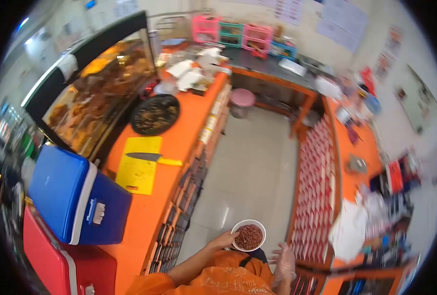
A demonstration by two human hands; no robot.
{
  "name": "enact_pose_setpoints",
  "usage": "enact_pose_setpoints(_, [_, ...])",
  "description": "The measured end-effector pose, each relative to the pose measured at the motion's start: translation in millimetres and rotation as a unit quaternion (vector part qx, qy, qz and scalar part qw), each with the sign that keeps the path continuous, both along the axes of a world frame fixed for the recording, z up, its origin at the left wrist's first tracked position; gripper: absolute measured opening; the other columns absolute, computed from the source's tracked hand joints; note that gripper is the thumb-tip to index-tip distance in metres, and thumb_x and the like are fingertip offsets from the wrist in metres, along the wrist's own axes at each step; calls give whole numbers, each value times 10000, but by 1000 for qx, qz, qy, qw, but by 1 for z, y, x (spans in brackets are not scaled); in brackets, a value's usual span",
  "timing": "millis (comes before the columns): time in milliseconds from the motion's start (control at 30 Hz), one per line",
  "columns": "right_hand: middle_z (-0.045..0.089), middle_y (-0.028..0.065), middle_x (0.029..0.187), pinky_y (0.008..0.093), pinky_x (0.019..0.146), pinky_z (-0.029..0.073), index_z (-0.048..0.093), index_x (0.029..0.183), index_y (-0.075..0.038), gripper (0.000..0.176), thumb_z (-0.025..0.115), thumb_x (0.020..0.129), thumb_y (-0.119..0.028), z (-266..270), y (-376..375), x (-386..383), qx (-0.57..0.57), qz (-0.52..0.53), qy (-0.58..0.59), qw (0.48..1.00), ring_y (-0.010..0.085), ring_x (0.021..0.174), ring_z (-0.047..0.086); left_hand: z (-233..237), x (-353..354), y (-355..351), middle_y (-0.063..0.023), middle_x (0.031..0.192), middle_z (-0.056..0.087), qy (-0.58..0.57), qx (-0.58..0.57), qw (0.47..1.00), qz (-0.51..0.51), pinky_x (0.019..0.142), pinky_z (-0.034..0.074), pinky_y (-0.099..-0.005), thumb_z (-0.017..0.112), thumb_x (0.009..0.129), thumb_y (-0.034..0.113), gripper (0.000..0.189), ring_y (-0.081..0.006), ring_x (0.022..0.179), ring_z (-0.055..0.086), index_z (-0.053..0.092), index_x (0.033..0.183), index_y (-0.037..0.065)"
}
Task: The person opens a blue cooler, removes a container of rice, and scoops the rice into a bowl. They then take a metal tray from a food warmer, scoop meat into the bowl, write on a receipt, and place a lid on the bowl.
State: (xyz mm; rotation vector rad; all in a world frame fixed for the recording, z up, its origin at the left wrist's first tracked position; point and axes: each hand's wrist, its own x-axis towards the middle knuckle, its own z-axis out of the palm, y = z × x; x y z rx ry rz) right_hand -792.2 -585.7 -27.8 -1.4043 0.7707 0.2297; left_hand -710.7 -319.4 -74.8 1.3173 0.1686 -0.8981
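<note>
My left hand grips the rim of a small white bowl filled with dark reddish-brown bits, held low in front of my orange shirt. My right hand, in a clear plastic glove, hangs just right of the bowl with its fingers spread and nothing in it. Both hands are over the pale tiled floor between two orange counters.
The left counter carries a yellow cutting board with a knife, a round black tray, a glass food display case, a blue cooler and a red cooler. A pink stool stands at the aisle's far end. The right counter is cluttered.
</note>
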Motion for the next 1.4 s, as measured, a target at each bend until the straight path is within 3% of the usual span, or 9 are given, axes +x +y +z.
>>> enact_pose_setpoints(367, [626,92,888,309,580,523,547,1273,-18,584,444,1008,-528,43,82,444,-77,437,-125,887,159,661,630,63,276,170,-261,811,682,-75,287,818,493,580,585,-428,446,1014,262,388,-389,788,709,612,1110,-76])
enact_pose_setpoints(500, [638,108,860,330,551,534,554,1262,-27,594,392,1017,-544,12,172,532,-36,482,-150,862,196,634,640,-43,394,236,-286,901,674,-87,401,745,525,797,508,-522,452,999,378,471,-466,870,657,672,1008,-38])
enact_pose_setpoints(667, [637,111,941,316,547,507,510,1314,-52,531,428,1025,-489,-1,269,578,-17,582,-36,812,191,662,637,47,449,286,-283,1008,671,-21,487,784,384,851,506,-507,517,958,461,536,-433,967,654,648,1102,-39])
enact_pose_setpoints(933, [642,194,1024,382,569,534,359,1414,15,764,626,909,-492,-75,391,719,-194,545,-189,794,268,701,652,381,326,563,-277,1228,563,-309,610,123,719,968,445,-424,674,890,443,825,-371,1131,577,277,1423,-46])
enact_pose_setpoints(1033, [640,231,1046,401,647,546,392,1366,58,771,636,885,-493,-81,440,748,-230,543,-183,787,321,781,664,443,317,631,-268,1225,592,-194,642,213,711,971,454,-425,754,823,411,993,-383,1102,615,134,1506,43])
enact_pose_setpoints(1167, [666,224,1010,454,812,517,597,1117,34,391,510,964,-315,-71,450,744,-305,749,-169,564,339,898,656,445,334,612,-189,1514,341,-326,566,301,695,1022,447,-417,708,838,148,831,-313,1332,436,247,1528,91])
enact_pose_setpoints(1233, [652,234,938,483,804,511,653,962,-3,293,486,959,-244,-103,448,735,-129,688,-175,692,358,885,643,442,391,517,-183,1495,390,-383,591,426,568,1087,391,-419,625,875,188,732,-308,1323,448,307,1529,102])
enact_pose_setpoints(1333, [662,257,898,488,799,513,658,1001,15,246,531,889,-164,-147,428,740,-137,777,-294,539,379,858,652,380,466,429,-153,1511,411,-341,673,535,380,1134,309,-426,578,926,373,698,-299,1387,386,373,1490,17])
enact_pose_setpoints(1400, [657,282,893,470,788,519,644,1051,21,267,525,903,-166,-70,378,776,-92,751,-132,640,399,849,651,327,546,344,-179,1483,439,-358,573,650,348,1137,296,-432,616,904,321,679,-307,1401,361,408,1467,4])
